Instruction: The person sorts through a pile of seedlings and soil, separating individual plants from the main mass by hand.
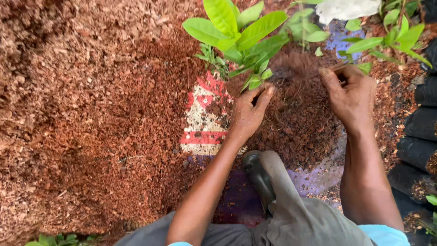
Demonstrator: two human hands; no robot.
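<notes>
A seedling with broad bright green leaves point(236, 32) stands over a mound of dark brown coconut fibre point(298, 114). My left hand point(249, 111) pinches the base of the seedling's stem, fingers closed around it. My right hand point(350, 95) is at the right edge of the mound, fingers curled around a thin twig-like stem and some fibre. The seedling's roots are hidden in the fibre. My knee in grey trousers and a dark shoe point(257, 175) are just below the mound.
A big heap of reddish-brown husk chips point(91, 100) fills the left. A printed white, red and purple sheet point(202, 123) lies under the mound. Black grow bags point(421, 132) line the right edge. More green seedlings point(400, 36) and a white bag point(348, 9) sit at the top right.
</notes>
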